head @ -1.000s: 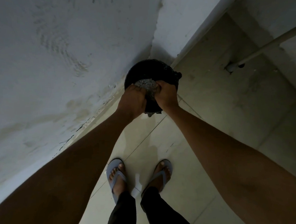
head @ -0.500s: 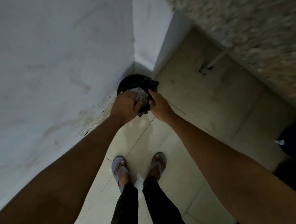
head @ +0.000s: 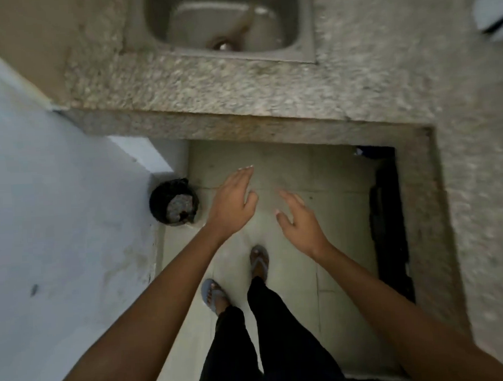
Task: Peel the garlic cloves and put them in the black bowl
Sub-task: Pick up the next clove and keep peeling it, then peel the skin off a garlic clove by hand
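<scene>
Speckled stone surface (head: 267, 80) is wrapping around the top and right side of the view, with a metal sink (head: 303, 48) sunk into it near the top. Pale tiled floor (head: 301, 163) is showing below, and a whitish wall (head: 54, 217) is filling the left side.

Both hands are hanging out over the floor, holding nothing at all. Left hand (head: 230, 203) is stretching forward with fingers straight and close together, so the grip is wide and loose. Right hand (head: 299, 219) is just beside it, apart from it, fingers spread and relaxed, thumb sticking out to the side, grip wide too.

Down in the corner where the wall is meeting the floor, a small black bin (head: 173, 202) is sitting with a dark liner, and a greyish crumpled clump (head: 179, 206) is lying inside it. It's too blurry to tell what that clump is. The bin is near the left hand but not touching it.

Two feet in blue-grey flip-flops (head: 214, 292) and black trousers (head: 253, 337) are showing at the bottom middle. No garlic cloves or black bowl are visible anywhere, so I can't tell where they are.

Whole shot is pretty smeared, especially the stone.
</scene>
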